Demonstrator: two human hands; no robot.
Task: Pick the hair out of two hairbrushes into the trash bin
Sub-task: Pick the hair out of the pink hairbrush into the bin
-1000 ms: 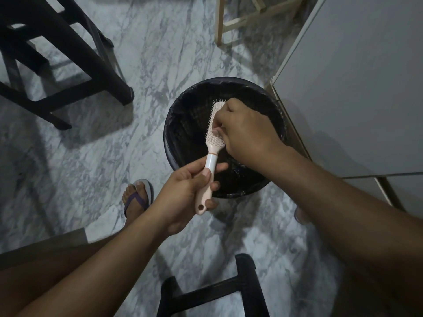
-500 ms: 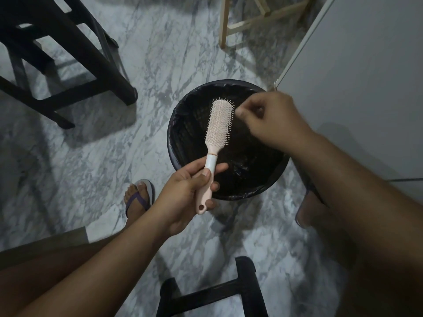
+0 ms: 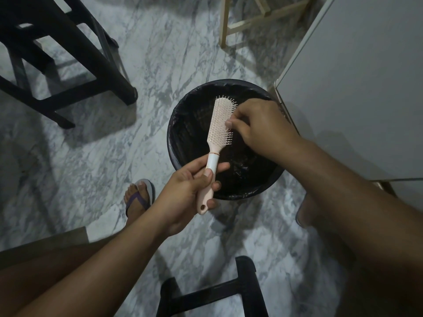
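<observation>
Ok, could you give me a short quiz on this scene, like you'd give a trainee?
1. True or false: the brush is held above the bin.
2. Fill in: the right hand picks at the brush's ____.
3. Which hand grips the brush's handle? A) left hand B) right hand

Key: 1 true; 2 bristles; 3 A.
</observation>
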